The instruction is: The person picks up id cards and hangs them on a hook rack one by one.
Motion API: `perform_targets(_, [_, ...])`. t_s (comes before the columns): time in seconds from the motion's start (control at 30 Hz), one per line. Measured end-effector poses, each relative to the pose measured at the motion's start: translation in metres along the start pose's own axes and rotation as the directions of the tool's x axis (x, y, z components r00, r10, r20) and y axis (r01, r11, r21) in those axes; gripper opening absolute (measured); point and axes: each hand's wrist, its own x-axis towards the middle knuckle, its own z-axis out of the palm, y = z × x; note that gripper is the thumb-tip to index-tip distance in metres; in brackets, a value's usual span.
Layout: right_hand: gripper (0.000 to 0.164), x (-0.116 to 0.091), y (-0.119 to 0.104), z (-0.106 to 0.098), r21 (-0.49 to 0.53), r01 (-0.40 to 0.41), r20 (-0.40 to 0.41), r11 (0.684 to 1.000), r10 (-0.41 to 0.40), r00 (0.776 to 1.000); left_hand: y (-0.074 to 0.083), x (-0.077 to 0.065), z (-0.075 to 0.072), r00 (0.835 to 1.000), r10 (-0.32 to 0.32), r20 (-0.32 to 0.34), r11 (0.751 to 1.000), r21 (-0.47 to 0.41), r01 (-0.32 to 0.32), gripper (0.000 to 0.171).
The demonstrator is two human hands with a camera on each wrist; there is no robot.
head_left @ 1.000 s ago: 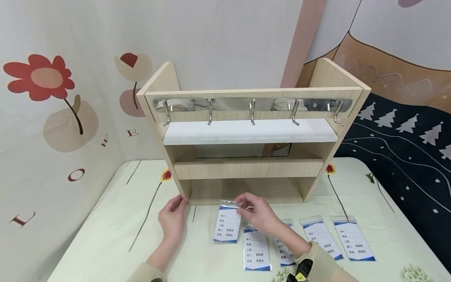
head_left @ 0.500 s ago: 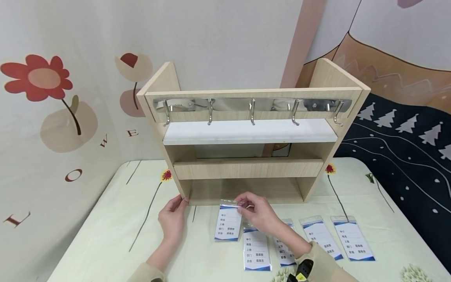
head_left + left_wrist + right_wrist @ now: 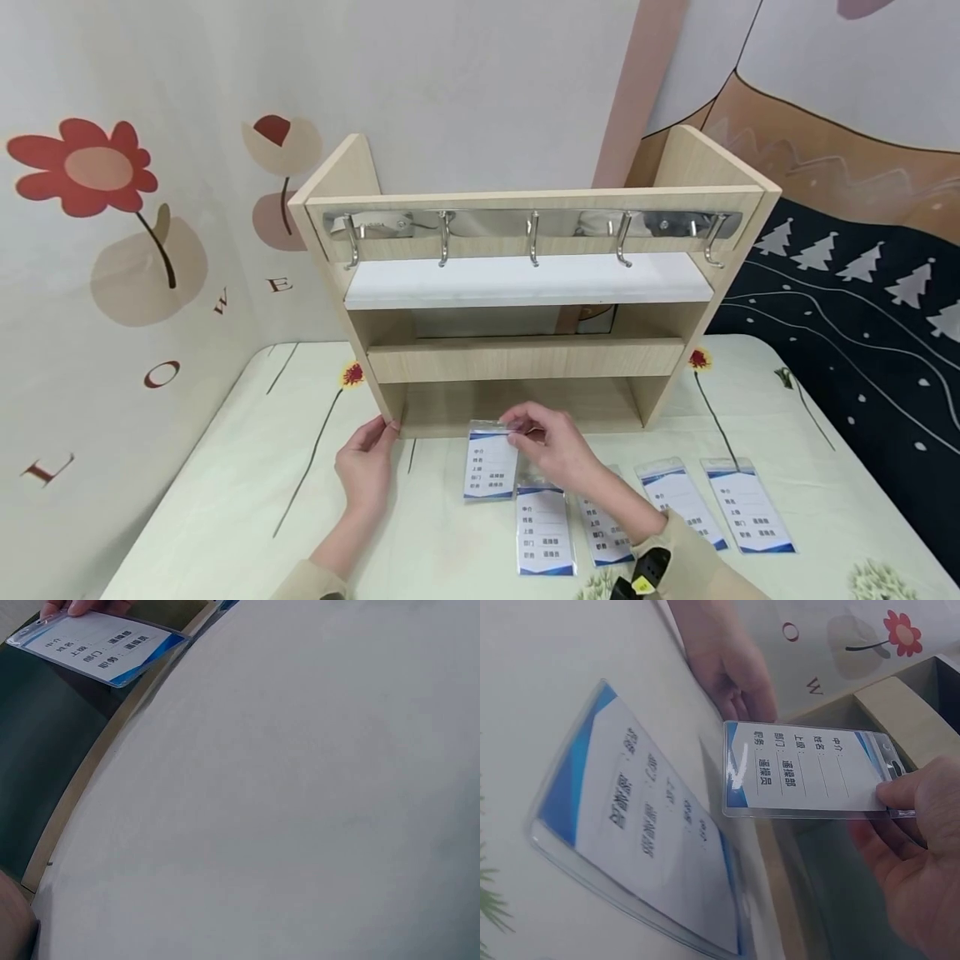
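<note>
My right hand [image 3: 558, 450] pinches the top end of an ID badge [image 3: 491, 468] in a clear plastic sleeve, thumb on the printed face in the right wrist view. The badge [image 3: 802, 769] is white with blue corners and printed lines, held up in front of the wooden shelf rack's lowest opening. At the rack's [image 3: 528, 358] lower left corner, my left hand [image 3: 367, 467] grips the foot of the side panel between thumb and fingers. The left wrist view catches only the held badge [image 3: 97, 645] and the right fingertips at its end.
Several like badges lie on the pale patterned tablecloth [image 3: 225, 508], including a near badge [image 3: 545, 529] and a far right badge [image 3: 750, 508]. A metal hook strip [image 3: 487, 222] runs across the rack's front, above a white shelf board [image 3: 532, 282].
The held badge has risen slightly and shifted a little to the right, its lower end lifting toward the rack. My left hand stays at the rack's corner.
</note>
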Motion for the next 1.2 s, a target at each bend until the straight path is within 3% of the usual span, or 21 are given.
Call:
perform_targets(0.6, [0.024,0.007,-0.008,-0.01,-0.047,0.131,-0.058,0.99,-0.134,0.989,0.0,0.001,-0.001,1.0,0.015,-0.002,1.0,-0.018,-0.015,0.026])
perform_targets(1.2, [0.025,0.015,-0.028,-0.019,-0.073,0.193,-0.083,0.979,-0.199,0.977,-0.001,-0.001,0.0,1.0,0.013,-0.007,1.0,-0.008,-0.013,0.026])
